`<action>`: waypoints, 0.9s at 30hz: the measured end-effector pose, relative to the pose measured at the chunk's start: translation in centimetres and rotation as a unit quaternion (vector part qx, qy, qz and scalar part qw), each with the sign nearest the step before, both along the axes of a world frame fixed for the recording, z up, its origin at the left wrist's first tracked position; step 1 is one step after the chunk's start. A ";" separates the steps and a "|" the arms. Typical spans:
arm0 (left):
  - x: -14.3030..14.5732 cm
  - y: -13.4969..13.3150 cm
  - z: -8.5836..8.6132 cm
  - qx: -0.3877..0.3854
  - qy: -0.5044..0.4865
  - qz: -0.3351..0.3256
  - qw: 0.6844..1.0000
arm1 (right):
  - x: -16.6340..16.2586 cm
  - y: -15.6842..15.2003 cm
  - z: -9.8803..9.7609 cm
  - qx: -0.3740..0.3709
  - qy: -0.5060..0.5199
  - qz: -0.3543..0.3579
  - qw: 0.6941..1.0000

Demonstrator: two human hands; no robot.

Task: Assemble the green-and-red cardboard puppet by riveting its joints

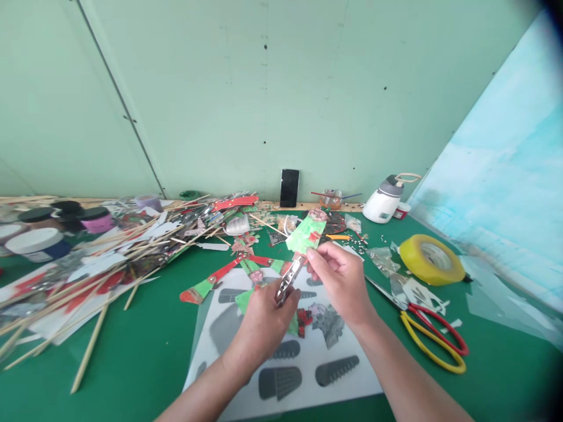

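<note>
In the head view my left hand (269, 316) is closed round a silver hole punch (288, 280), its jaws pointing up and away from me. The jaws are at the lower edge of a green painted cutout (305, 233) with red marks. My right hand (341, 278) pinches that cutout by its lower right edge, thumb in front. Below and behind my left hand lie joined red and green puppet pieces (211, 281), partly hidden by it. Under both hands is a white sheet with printed dark shapes (281, 384).
Scissors with red and yellow handles (433, 340) and a roll of yellow tape (431, 259) lie on the right. Wooden sticks (90, 346), scraps and paint jars (37, 243) crowd the left. A phone (290, 187) leans on the wall; a white bottle (383, 200) stands back right.
</note>
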State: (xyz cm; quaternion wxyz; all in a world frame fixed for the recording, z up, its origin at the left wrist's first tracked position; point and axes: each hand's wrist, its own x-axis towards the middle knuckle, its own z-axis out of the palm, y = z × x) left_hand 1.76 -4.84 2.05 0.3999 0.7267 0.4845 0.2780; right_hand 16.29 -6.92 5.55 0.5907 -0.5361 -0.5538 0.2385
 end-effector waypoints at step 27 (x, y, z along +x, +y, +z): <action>-0.1 0.1 0.8 -0.062 -0.061 -0.028 0.996 | 0.6 0.2 -0.3 0.010 0.031 -0.005 0.999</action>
